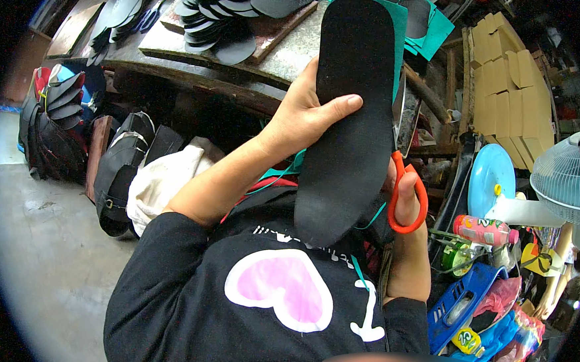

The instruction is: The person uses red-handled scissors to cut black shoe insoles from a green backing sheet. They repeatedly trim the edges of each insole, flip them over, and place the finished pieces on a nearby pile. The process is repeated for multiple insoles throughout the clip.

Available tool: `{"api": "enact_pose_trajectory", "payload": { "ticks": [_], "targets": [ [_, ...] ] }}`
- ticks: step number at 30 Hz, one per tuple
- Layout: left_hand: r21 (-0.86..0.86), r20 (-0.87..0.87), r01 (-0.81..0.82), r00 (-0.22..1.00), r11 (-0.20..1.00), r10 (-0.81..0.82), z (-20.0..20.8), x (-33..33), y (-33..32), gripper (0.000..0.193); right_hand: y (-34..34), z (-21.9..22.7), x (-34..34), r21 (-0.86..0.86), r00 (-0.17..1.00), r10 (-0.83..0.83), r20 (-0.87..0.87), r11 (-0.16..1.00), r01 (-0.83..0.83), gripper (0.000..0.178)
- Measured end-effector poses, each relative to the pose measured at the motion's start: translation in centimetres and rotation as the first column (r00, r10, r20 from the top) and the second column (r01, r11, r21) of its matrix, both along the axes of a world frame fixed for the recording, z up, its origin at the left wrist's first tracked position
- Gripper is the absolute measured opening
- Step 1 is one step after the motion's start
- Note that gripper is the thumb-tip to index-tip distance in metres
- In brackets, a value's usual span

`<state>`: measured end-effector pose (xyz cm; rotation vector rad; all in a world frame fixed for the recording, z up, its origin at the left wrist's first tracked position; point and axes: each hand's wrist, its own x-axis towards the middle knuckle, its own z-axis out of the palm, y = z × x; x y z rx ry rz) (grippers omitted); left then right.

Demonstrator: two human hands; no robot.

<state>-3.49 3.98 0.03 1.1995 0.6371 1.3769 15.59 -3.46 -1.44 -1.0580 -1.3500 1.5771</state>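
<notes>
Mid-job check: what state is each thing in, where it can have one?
Black sole-shaped piece: gripped in left hand, teal sheet showing behind.
Orange-handled scissors: in right hand; open or shut, can't tell.
Black pieces on bench: piled, overlapping.
Blue-handled scissors: lying on the bench.
Cream boxes: stacked.
Pink bottle: looks capped.
Fan: running or not, unclear.

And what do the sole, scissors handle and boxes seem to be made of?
Sole: perhaps rubber or synthetic leather; matte black, faintly specked. Scissors handle: probably plastic; smooth, evenly orange, slight sheen. Boxes: likely cardboard; dull tan, with straight, folded-looking edges.
</notes>
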Motion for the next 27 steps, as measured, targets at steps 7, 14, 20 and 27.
{"api": "enact_pose_trajectory", "payload": {
  "ticks": [7,14,20,27],
  "targets": [
    [-0.152,0.067,0.032,0.998,0.988,-0.022,-0.4,0.1,-0.8,0.060,0.3,0.5,-0.1,-0.060,0.987,0.146,-0.067,0.987,-0.150,0.105],
    [-0.171,0.070,0.141,0.989,0.975,-0.130,-0.9,0.7,-1.2,0.064,0.8,0.1,-1.0,-0.036,0.994,-0.076,-0.074,0.997,0.074,0.109],
    [-0.238,-0.023,0.190,0.979,0.952,-0.201,0.1,-0.7,1.3,0.066,1.6,-0.2,1.0,-0.057,0.999,-0.031,0.012,0.998,0.032,0.101],
    [-0.124,-0.126,0.042,0.990,0.991,-0.057,1.3,0.7,3.8,0.031,3.6,0.5,-0.5,0.053,0.994,-0.093,-0.061,0.994,0.096,0.088]
  ]
}}
